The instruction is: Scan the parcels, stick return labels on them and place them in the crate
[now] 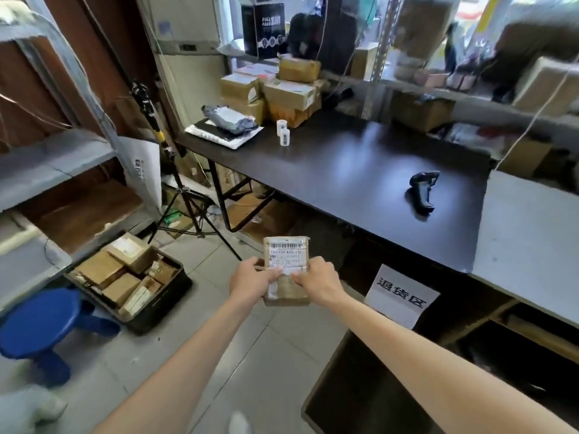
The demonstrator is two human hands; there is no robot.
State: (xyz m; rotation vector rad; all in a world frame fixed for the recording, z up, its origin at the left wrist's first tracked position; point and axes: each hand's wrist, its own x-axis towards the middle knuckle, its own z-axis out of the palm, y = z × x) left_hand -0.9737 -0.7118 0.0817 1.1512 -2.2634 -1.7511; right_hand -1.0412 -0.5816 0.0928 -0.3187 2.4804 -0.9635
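I hold a small brown cardboard parcel in front of me, above the floor and just off the table's front edge. A white barcode label covers its top face. My left hand grips its left side and my right hand grips its right side, thumbs pressed on a small white sticker near the middle. The black crate sits on the floor to the left, filled with several brown parcels. The black handheld scanner lies on the dark table. Two white label rolls stand further back on the table.
A stack of brown parcels and grey mail bags fills the table's far left corner. A blue stool stands left of the crate. A tripod stands beside the table leg. A white paper sign hangs below the table edge.
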